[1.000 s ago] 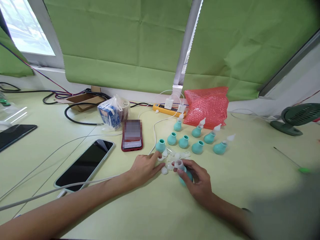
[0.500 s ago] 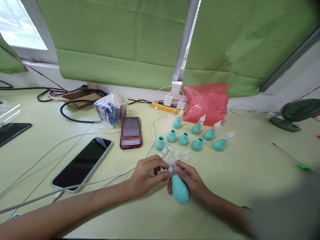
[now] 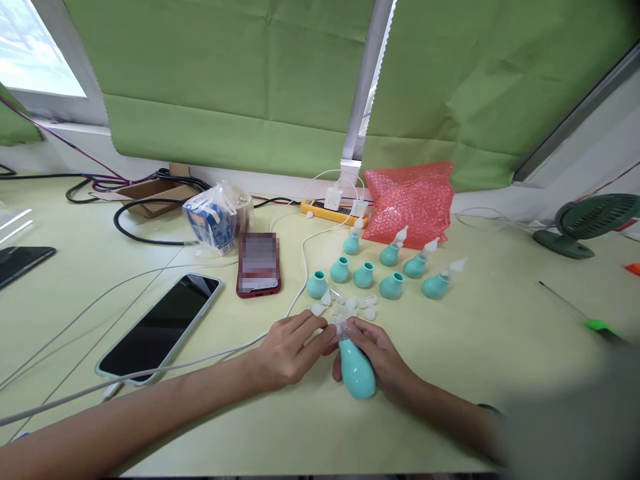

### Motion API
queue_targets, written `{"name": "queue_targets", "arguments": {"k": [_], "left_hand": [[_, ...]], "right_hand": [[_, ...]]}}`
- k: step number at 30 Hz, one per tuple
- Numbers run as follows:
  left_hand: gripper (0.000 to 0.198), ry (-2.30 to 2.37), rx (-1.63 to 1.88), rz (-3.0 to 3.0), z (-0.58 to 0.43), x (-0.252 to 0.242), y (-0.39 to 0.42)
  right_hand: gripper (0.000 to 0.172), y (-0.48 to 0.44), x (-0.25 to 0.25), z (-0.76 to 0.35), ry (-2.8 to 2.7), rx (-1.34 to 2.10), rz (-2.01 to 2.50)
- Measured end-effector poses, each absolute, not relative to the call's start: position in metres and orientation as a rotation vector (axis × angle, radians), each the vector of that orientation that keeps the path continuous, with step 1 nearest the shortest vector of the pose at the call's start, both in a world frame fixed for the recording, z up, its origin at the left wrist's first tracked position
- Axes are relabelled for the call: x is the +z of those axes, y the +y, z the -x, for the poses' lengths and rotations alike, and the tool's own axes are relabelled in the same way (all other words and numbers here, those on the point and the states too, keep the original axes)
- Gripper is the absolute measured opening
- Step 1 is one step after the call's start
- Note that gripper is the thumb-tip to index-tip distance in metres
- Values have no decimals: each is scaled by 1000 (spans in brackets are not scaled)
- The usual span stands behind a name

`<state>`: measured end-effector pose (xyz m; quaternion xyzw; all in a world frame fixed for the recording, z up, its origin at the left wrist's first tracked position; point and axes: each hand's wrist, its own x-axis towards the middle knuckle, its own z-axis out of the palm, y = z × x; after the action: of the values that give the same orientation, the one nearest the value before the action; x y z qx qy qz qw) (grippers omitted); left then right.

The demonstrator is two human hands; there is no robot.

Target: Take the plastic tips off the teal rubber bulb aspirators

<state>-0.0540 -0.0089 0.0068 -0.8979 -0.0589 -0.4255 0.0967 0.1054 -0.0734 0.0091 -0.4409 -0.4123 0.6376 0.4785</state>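
Note:
My right hand (image 3: 383, 353) is wrapped round the neck end of a teal bulb aspirator (image 3: 358, 373), whose rounded end points toward me. My left hand (image 3: 295, 347) pinches at the small clear plastic piece (image 3: 339, 325) on the bulb's neck; the fingertips partly hide it. Just beyond my hands lie loose clear tubes and white tips (image 3: 369, 301). Behind these stand several teal bulbs with open mouths (image 3: 363, 275). Others, farther back and to the right, carry clear necks and white tips, such as the tipped bulb (image 3: 436, 285).
On the left lie a large phone (image 3: 160, 327) and a red-cased phone (image 3: 259, 265), with a white cable (image 3: 225, 352) running across the table. A power strip (image 3: 327, 213) and pink bubble-wrap bag (image 3: 410, 207) sit at the back. At right are a fan (image 3: 575, 227) and green-handled screwdriver (image 3: 597, 325).
My left fingers have closed in on the clear piece at the bulb's neck and now cover more of it. The bulb stays in my right hand; the whole view has shifted slightly.

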Motion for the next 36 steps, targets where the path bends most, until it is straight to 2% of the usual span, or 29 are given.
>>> {"name": "queue_targets", "arguments": {"k": [9,17,22,31,36], "left_hand": [[20,-131,-962,2715,53,14,-11],[13,-871,-1241,3398,47,22,-17],[19,-1348,-1250,3792,47,37,-16],[18,-902,-1020,3078,49,2,21],[23,-866,-1267,2994,52,12,11]], "right_hand": [[29,-72,5,-106,-1004,1564,1047],[24,-72,9,-110,-1078,1461,1042],[21,-74,8,-116,-1005,1404,1035],[22,-75,6,-121,-1185,1358,1023],[20,-80,8,-116,-1449,1131,1282]]}}
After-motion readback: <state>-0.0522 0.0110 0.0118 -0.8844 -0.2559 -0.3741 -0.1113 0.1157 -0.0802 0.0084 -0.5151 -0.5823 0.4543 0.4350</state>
